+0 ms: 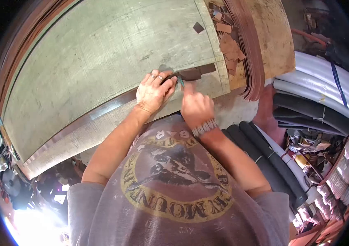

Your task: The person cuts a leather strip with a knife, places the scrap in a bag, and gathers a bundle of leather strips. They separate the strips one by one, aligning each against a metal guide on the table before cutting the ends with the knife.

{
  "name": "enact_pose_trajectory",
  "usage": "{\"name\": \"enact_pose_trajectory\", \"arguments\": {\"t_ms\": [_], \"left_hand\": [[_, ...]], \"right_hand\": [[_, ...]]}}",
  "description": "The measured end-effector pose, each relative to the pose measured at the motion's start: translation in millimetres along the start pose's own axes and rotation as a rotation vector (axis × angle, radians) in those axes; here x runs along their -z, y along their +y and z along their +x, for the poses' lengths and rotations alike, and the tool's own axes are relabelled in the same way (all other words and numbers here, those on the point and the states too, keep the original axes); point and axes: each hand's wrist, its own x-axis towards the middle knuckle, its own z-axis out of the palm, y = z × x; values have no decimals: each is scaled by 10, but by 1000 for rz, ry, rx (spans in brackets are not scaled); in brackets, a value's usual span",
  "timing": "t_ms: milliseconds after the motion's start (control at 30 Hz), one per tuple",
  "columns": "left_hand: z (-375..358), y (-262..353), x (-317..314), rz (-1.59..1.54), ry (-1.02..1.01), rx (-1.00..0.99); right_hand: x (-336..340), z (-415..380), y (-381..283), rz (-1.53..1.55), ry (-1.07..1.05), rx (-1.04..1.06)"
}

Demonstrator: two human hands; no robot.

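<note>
My left hand (154, 90) presses flat on a long metal straightedge (100, 111) that lies across a large grey cutting board (96, 57). Its fingertips rest on a dark brown leather strip (195, 73) under the ruler's far end. My right hand (195, 107), with a metal watch band at the wrist, grips a small knife (181, 83) with a teal handle. The blade touches the leather beside the straightedge, just right of my left fingers.
A pile of small brown leather offcuts (228, 39) and a hanging stack of long brown strips (250, 53) sit at the board's right edge. One dark square scrap (198, 27) lies on the board. Rolls of grey, white and black material (314, 94) lie at right.
</note>
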Motion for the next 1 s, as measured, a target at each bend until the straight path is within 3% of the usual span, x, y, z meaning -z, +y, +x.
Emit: {"name": "enact_pose_trajectory", "arguments": {"t_ms": [100,233,567,867,1000], "left_hand": [[-12,17,-10,-16,11,-18],[-11,18,16,-5,0,-13],[34,22,-20,12,16,-38],[-12,57,-40,27,3,-42],[35,91,102,-34,-77,5]], "right_hand": [[-52,21,95,62,63,46],[-50,-119,67,60,-65,-27],[69,14,63,178,-135,-55],[12,-70,238,299,-35,-49],[89,104,460,463,126,16]]}}
